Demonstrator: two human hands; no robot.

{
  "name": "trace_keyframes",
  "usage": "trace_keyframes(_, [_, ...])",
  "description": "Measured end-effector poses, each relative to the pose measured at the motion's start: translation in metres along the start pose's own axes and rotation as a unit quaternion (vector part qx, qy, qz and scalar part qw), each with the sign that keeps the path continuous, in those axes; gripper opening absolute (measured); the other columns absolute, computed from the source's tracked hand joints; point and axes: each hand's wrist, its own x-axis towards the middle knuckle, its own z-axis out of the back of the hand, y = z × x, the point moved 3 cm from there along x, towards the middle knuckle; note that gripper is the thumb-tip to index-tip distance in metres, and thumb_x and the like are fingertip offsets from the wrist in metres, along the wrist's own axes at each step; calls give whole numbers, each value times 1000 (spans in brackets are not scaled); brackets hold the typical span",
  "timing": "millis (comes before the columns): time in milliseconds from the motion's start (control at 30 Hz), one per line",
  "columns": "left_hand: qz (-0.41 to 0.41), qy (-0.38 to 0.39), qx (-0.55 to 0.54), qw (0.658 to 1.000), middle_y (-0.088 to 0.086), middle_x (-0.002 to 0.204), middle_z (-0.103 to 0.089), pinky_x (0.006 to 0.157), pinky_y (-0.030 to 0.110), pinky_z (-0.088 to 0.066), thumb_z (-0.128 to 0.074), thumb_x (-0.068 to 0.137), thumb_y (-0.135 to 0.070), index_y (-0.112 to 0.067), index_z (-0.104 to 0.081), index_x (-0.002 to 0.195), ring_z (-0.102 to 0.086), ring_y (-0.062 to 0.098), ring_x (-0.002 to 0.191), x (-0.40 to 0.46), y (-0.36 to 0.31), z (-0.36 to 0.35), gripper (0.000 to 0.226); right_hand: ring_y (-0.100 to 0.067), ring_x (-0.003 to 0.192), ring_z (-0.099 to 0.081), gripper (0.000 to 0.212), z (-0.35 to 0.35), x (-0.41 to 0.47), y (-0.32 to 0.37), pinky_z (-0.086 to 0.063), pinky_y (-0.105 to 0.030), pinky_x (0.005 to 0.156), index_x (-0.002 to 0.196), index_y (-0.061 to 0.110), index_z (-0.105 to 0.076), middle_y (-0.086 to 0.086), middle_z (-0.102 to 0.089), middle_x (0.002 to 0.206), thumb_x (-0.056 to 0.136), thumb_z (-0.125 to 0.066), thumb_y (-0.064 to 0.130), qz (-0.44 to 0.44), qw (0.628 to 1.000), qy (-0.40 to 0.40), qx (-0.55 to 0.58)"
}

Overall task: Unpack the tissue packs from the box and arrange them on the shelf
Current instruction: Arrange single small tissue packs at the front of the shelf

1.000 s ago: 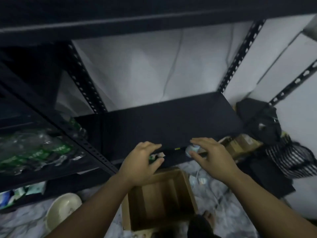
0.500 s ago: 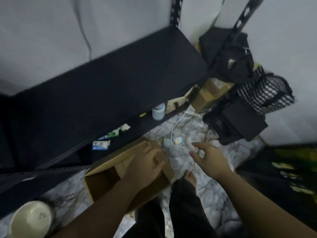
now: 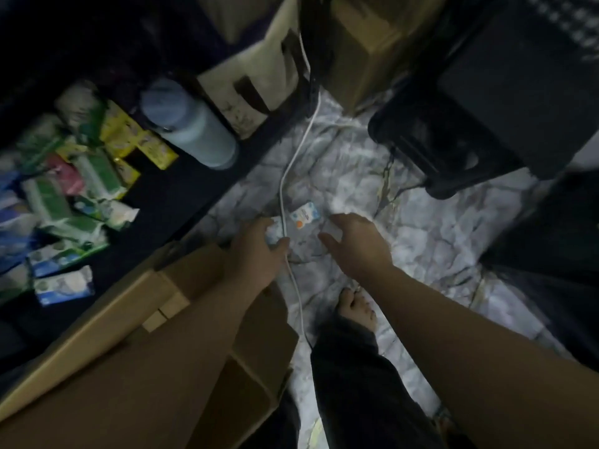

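**Both hands down at the packs on the floor**

Head camera, looking straight down in dim light. The left hand (image 3: 256, 251) is low over the marble floor (image 3: 421, 228), fingers curled round a pale tissue pack (image 3: 274, 233), right where a white cable (image 3: 291, 170) runs past its knuckles. The right hand (image 3: 355, 244) hovers just beside it, fingers spread and holding nothing, over a second small pack (image 3: 304, 217) with an orange dot that lies flat on the floor between the two hands. The cardboard box (image 3: 136, 335) sits under the left forearm, flaps out. On the dark shelf (image 3: 181, 189) to the left, a jumble of green, blue, yellow and pink tissue packs (image 3: 74, 189) lies beside a pale blue bottle (image 3: 191, 131) on its side. A bare foot (image 3: 356, 309) shows below the right hand.
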Motion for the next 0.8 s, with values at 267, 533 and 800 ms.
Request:
trace_keyframes(267, [108, -47, 35, 992, 15, 137, -60, 102, 40, -48, -75, 91, -42, -15, -56, 140, -57, 34, 125, 134, 78, -78, 59, -30, 139, -42, 59, -92, 126, -44, -42, -45, 111, 147, 23, -53, -8, -47, 154, 93, -71, 38, 72, 996, 44, -22])
trace_keyframes(533, [174, -74, -49, 981, 17, 135, -62, 98, 38, -51, -85, 84, -24, -7, -52, 142, -61, 37, 124, 164, 107, -115, 69, -35, 131, -48, 52, -132, 165, -66, -45, -40, 109, 145, 18, -55, -14, -47, 147, 96, -68, 30, 46, 997, 45, -34])
trace_keyframes(800, [172, -11, -37, 984, 19, 123, -71, 93, 46, -59, -86, 83, -35, 0, -69, 124, -69, 37, 111, 146, 78, -100, 57, -31, 104, -68, 33, -116, 142, -79, -54, -34, 86, 115, 10, -70, -13, -74, 109, 93, -70, 34, -102, 991, 54, 70])
